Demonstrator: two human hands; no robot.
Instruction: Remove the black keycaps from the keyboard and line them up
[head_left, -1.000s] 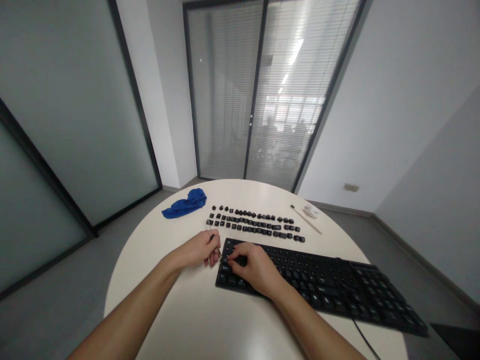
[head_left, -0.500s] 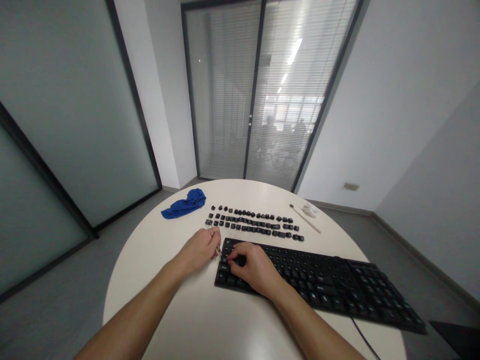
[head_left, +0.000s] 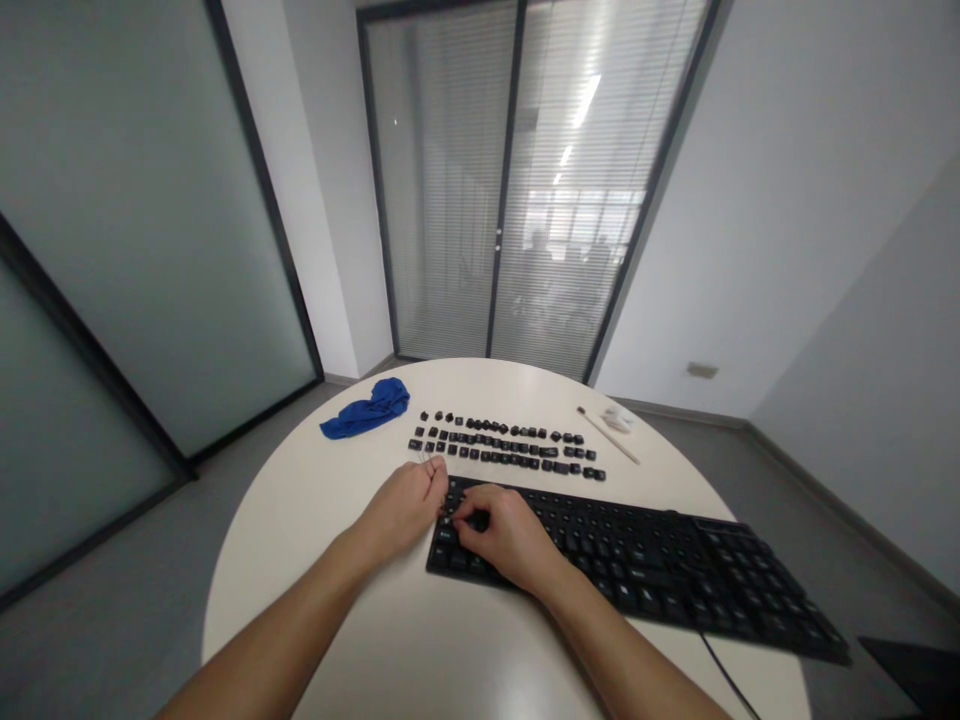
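A black keyboard lies across the round white table. My right hand rests on its left end, fingers curled and pinched together over the keys; what they grip is hidden. My left hand sits just left of the keyboard's far-left corner, touching my right fingertips, closed around a thin wire tool whose loop pokes out past the fingers. Beyond the keyboard, several loose black keycaps are laid out in rows.
A crumpled blue cloth lies at the table's far left. A thin stick-like brush and a small white item lie at the far right. The keyboard's cable runs off the near edge. Glass doors with blinds stand behind.
My left hand has slid forward and right, up to the keyboard's corner and my right fingertips. My right hand has stayed on the same keys.
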